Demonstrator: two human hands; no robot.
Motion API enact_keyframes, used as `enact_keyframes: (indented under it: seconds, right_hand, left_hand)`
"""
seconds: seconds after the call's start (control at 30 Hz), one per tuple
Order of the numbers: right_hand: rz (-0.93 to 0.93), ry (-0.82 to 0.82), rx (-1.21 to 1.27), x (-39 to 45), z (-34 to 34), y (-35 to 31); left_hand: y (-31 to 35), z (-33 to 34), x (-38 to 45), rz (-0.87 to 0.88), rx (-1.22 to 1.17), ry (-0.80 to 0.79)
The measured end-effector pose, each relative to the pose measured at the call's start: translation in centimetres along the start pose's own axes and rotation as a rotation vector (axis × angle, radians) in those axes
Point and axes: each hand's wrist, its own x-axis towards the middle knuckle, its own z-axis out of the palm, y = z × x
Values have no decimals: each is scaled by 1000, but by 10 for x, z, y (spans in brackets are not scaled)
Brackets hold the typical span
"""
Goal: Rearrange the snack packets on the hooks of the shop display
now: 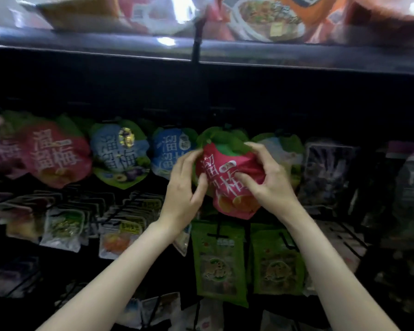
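A red snack packet (pixel 227 172) with a green top and white characters hangs in the middle of the upper hook row. My left hand (pixel 184 187) grips its left edge, fingers curled onto the front. My right hand (pixel 265 177) holds its right side, with the thumb on the front and the fingers over the top. To its left hang two blue packets (pixel 120 151) (pixel 170 149) and another red packet (pixel 55 154). A pale packet (pixel 285 149) sits behind my right hand, mostly hidden.
A dark shelf edge (pixel 201 53) runs overhead with large packets above it. Below hang rows of small clear packets (pixel 62 228) and two green packets (pixel 219 261) (pixel 276 261) on hooks. Dark packets (pixel 328 173) fill the right side.
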Motion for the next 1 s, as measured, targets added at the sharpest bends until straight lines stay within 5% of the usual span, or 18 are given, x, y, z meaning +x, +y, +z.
enact_keyframes:
  seconds: [0.23, 0.47, 0.67, 0.83, 1.0]
  right_hand:
    - [6, -64, 429, 37, 100, -37]
    - [135, -67, 610, 68, 217, -67]
    - [107, -66, 583, 96, 294, -102]
    - [72, -231, 316, 99, 319, -119]
    - [131, -51, 387, 109, 325, -132]
  left_hand:
    - [-59, -100, -18, -229, 10, 84]
    - [-120, -205, -21, -267, 45, 75]
    - [-182, -285, -3, -255, 88, 72]
    - [-209, -317, 19, -209, 50, 81]
    - [-216, -318, 40, -141, -39, 78]
